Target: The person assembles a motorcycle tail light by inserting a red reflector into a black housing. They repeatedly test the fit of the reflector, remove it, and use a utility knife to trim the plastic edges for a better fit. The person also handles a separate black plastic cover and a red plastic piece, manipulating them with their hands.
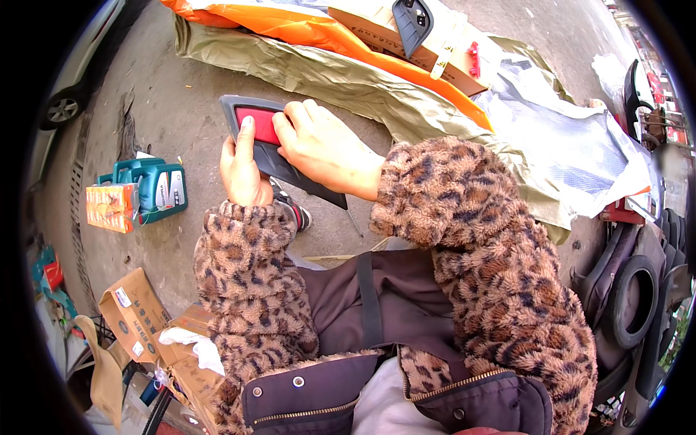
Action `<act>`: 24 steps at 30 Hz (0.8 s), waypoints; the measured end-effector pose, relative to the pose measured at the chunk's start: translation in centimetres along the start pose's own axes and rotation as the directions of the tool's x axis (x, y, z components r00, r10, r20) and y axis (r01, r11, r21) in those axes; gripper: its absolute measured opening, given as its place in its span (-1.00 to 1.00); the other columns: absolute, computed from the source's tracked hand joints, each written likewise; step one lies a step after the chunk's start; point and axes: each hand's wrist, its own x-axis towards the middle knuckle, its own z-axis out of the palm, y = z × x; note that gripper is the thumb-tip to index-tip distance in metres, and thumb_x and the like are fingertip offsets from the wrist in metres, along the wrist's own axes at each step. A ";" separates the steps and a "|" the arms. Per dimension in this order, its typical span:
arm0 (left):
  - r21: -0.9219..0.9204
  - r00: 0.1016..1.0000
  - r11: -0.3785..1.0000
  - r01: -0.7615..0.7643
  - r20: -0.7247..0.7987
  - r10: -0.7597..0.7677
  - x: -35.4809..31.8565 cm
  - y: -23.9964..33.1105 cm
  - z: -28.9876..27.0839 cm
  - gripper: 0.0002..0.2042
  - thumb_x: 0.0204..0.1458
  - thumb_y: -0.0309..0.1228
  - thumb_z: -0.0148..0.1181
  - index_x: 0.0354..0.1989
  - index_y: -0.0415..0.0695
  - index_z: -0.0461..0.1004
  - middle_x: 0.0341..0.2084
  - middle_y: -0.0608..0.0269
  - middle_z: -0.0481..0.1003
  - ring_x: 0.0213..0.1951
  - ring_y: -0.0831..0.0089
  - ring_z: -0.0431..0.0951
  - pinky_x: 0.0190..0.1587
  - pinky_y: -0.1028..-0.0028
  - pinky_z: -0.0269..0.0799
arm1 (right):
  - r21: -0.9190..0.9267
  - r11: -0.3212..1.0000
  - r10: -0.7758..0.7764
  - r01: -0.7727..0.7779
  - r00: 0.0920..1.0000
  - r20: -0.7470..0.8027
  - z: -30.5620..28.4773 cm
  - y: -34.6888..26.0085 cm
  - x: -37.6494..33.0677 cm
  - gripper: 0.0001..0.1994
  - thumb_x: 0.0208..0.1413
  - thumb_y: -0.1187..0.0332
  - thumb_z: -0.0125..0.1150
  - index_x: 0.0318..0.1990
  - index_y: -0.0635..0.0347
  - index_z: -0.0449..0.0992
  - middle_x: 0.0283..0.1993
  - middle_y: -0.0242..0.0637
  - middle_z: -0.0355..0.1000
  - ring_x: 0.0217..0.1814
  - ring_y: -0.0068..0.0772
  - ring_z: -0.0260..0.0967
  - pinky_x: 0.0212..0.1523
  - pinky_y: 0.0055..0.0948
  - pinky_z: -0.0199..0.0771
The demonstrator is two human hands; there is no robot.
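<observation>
In front of me a long, dark grey plastic trim piece (308, 180) is held tilted, its narrow end pointing down to the right. A red reflector-like panel (262, 127) sits in its wider upper part. My left hand (245, 168) grips the near left edge, thumb lying on the red panel. Over the right end of the panel, my right hand (322, 145) rests with bent fingertips touching it and the dark plastic. What the undersides of the fingers touch is hidden.
Beyond lie an orange and beige sheet (304, 76), a cardboard box (377, 40) and another dark trim piece (413, 25). Teal jugs (163, 190) and an orange-white carton (112, 208) stand on the left. Tyres (634, 301) fill the right; an opened box (134, 312) is near left.
</observation>
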 end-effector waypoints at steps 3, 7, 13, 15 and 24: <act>0.055 0.998 0.997 -0.046 -0.038 0.048 -0.2 -0.1 0.4 -0.66 0.15 -0.36 0.29 -0.04 -0.32 0.37 -0.16 0.09 0.52 -0.15 0.39 0.56 -0.06 0.42 0.48 | 0.127 0.990 0.052 -0.055 0.998 0.030 -0.1 0.3 0.3 -0.51 -0.05 0.29 0.37 0.00 0.37 0.38 -0.13 -0.07 0.33 -0.08 -0.07 0.33 -0.04 -0.25 0.42; 0.072 0.982 0.980 -0.187 -0.012 0.188 -0.1 0.5 0.6 -0.61 0.13 -0.40 0.32 0.02 -0.34 0.33 -0.13 0.08 0.51 -0.13 0.41 0.53 -0.02 0.43 0.46 | 0.250 0.964 0.121 -0.092 0.987 -0.102 0.0 0.5 0.9 -0.53 0.00 0.25 0.38 0.00 0.27 0.37 -0.11 -0.05 0.33 -0.08 -0.01 0.34 -0.07 -0.19 0.44; 0.358 0.782 0.729 -0.583 0.004 0.623 -0.6 0.6 2.3 -0.56 0.17 -0.37 0.29 0.08 -0.36 0.27 -0.07 0.07 0.45 -0.08 0.38 0.49 -0.02 0.41 0.47 | 0.716 -0.127 0.574 -0.687 0.537 0.617 1.9 1.9 0.9 -0.47 0.30 -0.03 0.05 0.01 0.39 0.34 -0.11 0.02 0.44 -0.21 -0.24 0.51 -0.21 -0.31 0.53; 0.444 0.752 0.652 -0.615 0.080 0.654 -1.9 0.1 3.2 -0.45 0.13 -0.35 0.33 0.17 -0.33 0.20 -0.03 0.07 0.42 -0.03 0.39 0.46 0.01 0.41 0.45 | 0.543 -0.591 0.390 -0.597 0.378 0.840 0.8 1.7 1.0 -0.49 0.38 -0.05 -0.15 -0.03 0.33 0.39 -0.10 -0.05 0.47 -0.18 -0.27 0.53 -0.18 -0.30 0.59; 0.463 0.420 0.140 -0.875 0.584 0.695 -2.3 -0.4 3.6 -0.34 -0.21 -0.40 0.58 0.11 -0.09 0.36 -0.03 0.17 0.41 -0.06 0.35 0.41 -0.21 0.48 0.35 | 0.524 -0.801 0.270 -0.289 0.607 0.747 0.3 2.9 1.9 -0.41 0.37 -0.17 -0.22 -0.01 0.23 0.47 -0.05 -0.17 0.51 -0.05 -0.27 0.49 0.09 -0.21 0.51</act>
